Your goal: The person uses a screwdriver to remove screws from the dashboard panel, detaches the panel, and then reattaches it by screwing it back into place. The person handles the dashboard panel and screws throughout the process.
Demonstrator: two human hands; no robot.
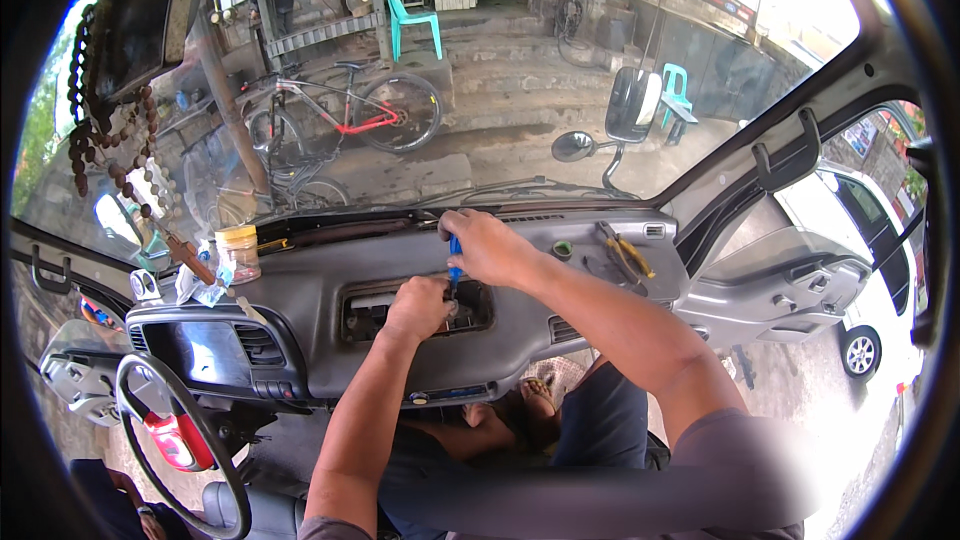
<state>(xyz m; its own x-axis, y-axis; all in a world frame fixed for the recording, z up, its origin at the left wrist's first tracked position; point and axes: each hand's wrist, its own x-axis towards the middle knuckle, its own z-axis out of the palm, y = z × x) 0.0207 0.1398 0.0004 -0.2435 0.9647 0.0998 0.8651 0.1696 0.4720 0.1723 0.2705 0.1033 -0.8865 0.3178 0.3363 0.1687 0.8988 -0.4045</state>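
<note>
Blue in the right hand's (480, 246) grip, a screwdriver-like tool (455, 275) points down into the grey dashboard's (312, 290) opening (366, 318); the left hand (419, 308) curls there too (grasping what, I cannot tell). Probably turning or prying a fitting; this calls for a steady shaft.

We see a blue-handled tool (455, 244), probably a screwdriver, near upright at the open rectangular dashboard recess (364, 319).

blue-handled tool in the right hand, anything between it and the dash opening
Nothing visible blocks the blue-handled tool in the right hand from the dashboard opening. The left hand is close beside its lower end, covering part of the opening.
</note>
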